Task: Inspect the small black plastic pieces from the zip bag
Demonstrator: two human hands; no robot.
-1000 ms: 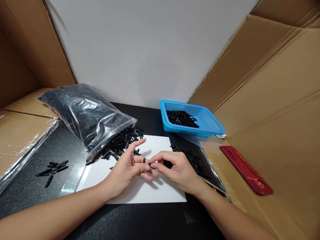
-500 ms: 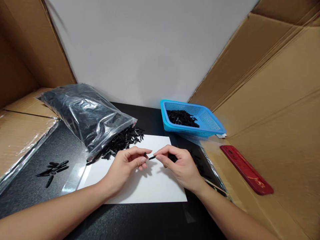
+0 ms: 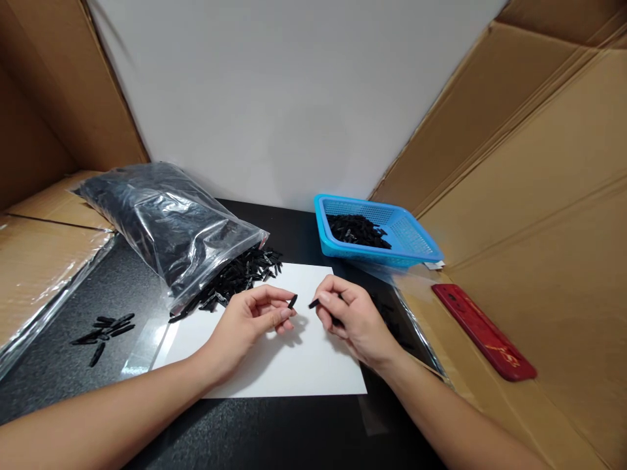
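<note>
1. Where the brown cardboard walls rise on the left and right, they flank a plain white back panel on the far side and a black tabletop below.
2. On the left, a large clear plastic bag full of small black plastic parts lies on its side, its mouth turned toward the middle, with a heap of spilled black parts at the opening, partly on the table and partly on the sheet.
3. A white rectangular paper sheet lies flat in the near middle of the tabletop, under both hands.
4. Far right of the sheet stands a blue plastic mesh basket with a pile of the same black parts in its left half.
5. A flat red rectangular case lies on the cardboard at the right, well apart from the hands.
6. The left hand hovers over the sheet, fingers curled, its thumb and forefinger pinching a short black plastic piece at its right tip.
7. The right hand sits just beside it, fingers curled, pinching a second short black piece that points left; the two pieces are near each other but apart.
8. A few loose black parts lie scattered on the tabletop at the far left.
</note>
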